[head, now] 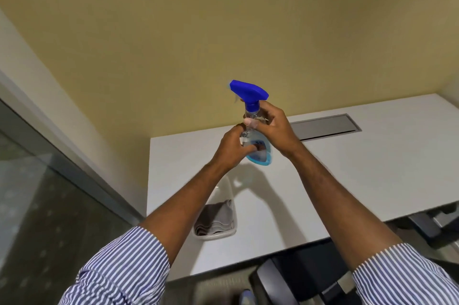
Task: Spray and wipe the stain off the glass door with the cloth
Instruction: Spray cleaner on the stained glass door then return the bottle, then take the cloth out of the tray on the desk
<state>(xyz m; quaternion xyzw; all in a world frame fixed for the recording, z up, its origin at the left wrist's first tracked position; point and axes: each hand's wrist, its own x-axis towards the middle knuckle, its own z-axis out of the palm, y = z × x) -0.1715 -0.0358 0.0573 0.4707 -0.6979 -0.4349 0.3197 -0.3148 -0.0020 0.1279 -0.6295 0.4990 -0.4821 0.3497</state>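
Note:
A clear spray bottle (258, 153) with a blue trigger head and blue liquid at its base is held up above the white table (347, 168). My right hand (272, 126) grips its neck and upper body. My left hand (232, 146) holds the lower body, fingers curled round it. A grey folded cloth (216, 217) lies in a white tray (216, 236) on the table, below my left forearm. The glass door (37, 205) runs along the left side, its frame grey.
A yellow wall stands behind the table. A grey cable hatch (325, 127) is set into the tabletop at the back right. A black chair (298, 277) sits at the table's near edge, with dark chair parts at the right.

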